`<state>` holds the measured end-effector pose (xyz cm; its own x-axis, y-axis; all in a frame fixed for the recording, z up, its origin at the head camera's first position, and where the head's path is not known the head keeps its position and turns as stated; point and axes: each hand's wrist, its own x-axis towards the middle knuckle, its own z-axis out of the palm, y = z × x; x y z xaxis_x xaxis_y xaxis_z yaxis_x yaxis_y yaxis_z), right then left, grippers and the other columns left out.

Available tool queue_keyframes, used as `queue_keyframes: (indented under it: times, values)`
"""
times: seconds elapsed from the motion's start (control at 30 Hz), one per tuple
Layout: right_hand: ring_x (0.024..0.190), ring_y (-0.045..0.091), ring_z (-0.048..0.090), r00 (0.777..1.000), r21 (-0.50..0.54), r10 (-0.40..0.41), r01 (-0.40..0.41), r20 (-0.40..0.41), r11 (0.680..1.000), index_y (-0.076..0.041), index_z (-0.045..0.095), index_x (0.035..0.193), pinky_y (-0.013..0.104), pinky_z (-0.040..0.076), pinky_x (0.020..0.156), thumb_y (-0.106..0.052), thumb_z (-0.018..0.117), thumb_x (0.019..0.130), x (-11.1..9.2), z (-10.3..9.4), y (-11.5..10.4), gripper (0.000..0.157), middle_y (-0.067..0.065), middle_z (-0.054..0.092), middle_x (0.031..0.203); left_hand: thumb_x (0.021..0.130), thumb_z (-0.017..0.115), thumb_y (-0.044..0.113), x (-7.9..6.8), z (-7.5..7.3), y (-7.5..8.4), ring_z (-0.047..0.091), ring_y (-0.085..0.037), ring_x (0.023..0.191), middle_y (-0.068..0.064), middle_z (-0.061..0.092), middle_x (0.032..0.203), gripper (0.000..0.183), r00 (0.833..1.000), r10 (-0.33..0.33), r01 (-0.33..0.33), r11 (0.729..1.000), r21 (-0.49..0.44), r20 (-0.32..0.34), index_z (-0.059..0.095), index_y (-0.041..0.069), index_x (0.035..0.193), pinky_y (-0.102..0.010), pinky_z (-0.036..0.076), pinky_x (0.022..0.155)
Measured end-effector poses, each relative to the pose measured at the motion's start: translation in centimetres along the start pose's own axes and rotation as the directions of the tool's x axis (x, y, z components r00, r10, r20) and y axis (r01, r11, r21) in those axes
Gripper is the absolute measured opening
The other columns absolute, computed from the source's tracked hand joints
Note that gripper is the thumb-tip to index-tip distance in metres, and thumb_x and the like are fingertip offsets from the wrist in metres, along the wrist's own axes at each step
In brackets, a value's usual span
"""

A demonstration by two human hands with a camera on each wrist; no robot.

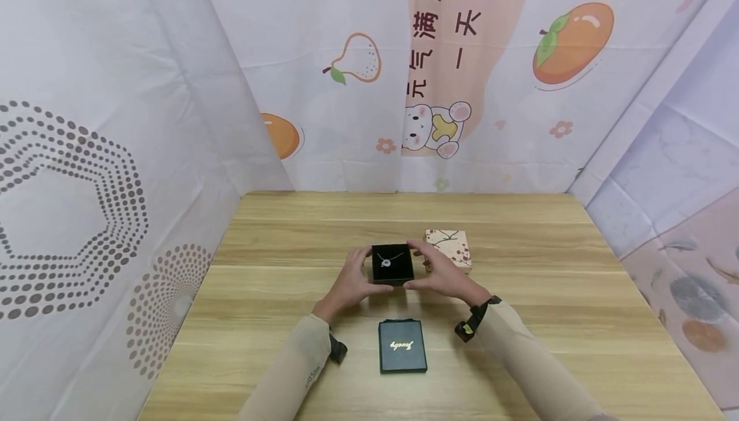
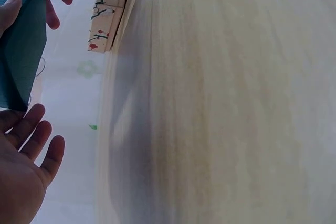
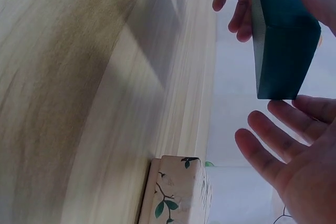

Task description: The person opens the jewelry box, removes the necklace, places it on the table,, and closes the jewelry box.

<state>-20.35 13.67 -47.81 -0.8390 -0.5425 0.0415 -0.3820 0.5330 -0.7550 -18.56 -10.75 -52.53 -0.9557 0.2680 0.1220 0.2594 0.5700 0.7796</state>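
Note:
A small dark jewelry box [image 1: 392,279], without its lid, is held up off the table between both hands. On its black lining lies a silver necklace with a round pendant [image 1: 385,263]. My left hand [image 1: 353,283] holds the left side, thumb at the near edge. From the right, my right hand [image 1: 441,274] grips the box likewise. Both wrist views show the green outer walls of the box [image 2: 23,51] [image 3: 286,51] raised above the wood. Nearer me, a dark green lid [image 1: 402,345] with gold lettering, upside down to me, lies on the table.
A cream box with a floral branch print [image 1: 456,248] sits just beyond my right hand. The wood-grain table [image 1: 519,228] meets printed curtains [image 1: 323,138] at the back and sides.

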Motion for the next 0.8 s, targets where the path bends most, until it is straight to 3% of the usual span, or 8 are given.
queue_keyframes:
  times: [0.53,0.8]
  values:
    - [0.13,0.039,0.047,0.999,0.003,0.032,-0.032,0.022,0.999,-0.004,0.033,0.15,0.056,0.044,0.101,-0.031,0.087,0.072,0.51,0.61,0.47,0.099,0.017,0.043,0.149,0.067,0.084,0.055,-0.26,-0.16,-0.27,0.041,-0.031,0.133,-0.015,0.043,0.145,0.108,1.0,-0.019,0.019,1.0,-0.002,0.013,0.036,0.002,0.147,-0.053,0.039,0.108]
    - [0.128,0.04,0.049,1.0,-0.046,0.015,-0.015,-0.001,0.999,-0.003,0.039,0.147,0.057,0.044,0.101,-0.031,0.085,0.073,0.23,0.45,0.13,0.091,0.017,0.048,0.145,0.067,0.085,0.051,-0.28,-0.19,0.08,0.041,-0.031,0.134,-0.014,0.043,0.145,0.104,0.999,-0.03,0.029,1.0,0.009,0.027,0.037,0.005,0.147,-0.052,0.039,0.109]
